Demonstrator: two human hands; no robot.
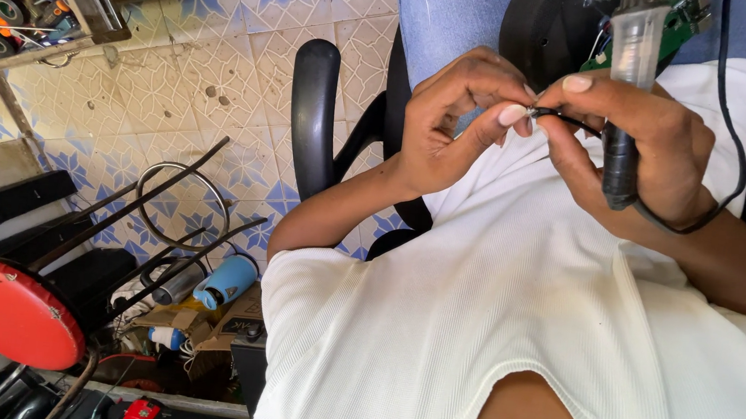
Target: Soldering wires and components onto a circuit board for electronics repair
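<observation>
A blue-and-cream patterned tile floor (216, 64) carries everything. On it stand a red round-topped stool (10, 310) and a black metal wire stand (180, 203). A blue cylindrical bottle (227, 282) lies beside brown cardboard scraps (217, 326).

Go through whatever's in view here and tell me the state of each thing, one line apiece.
Left hand: fingertips pinched on the wire end.
Right hand: pinching the wire end, black-handled tool gripped in the palm.
Black wire: held taut between both hands, end bare.
Black-handled tool: upright, clear cap on top.
Red stool: standing on the floor.
Blue bottle: lying on its side.
</observation>
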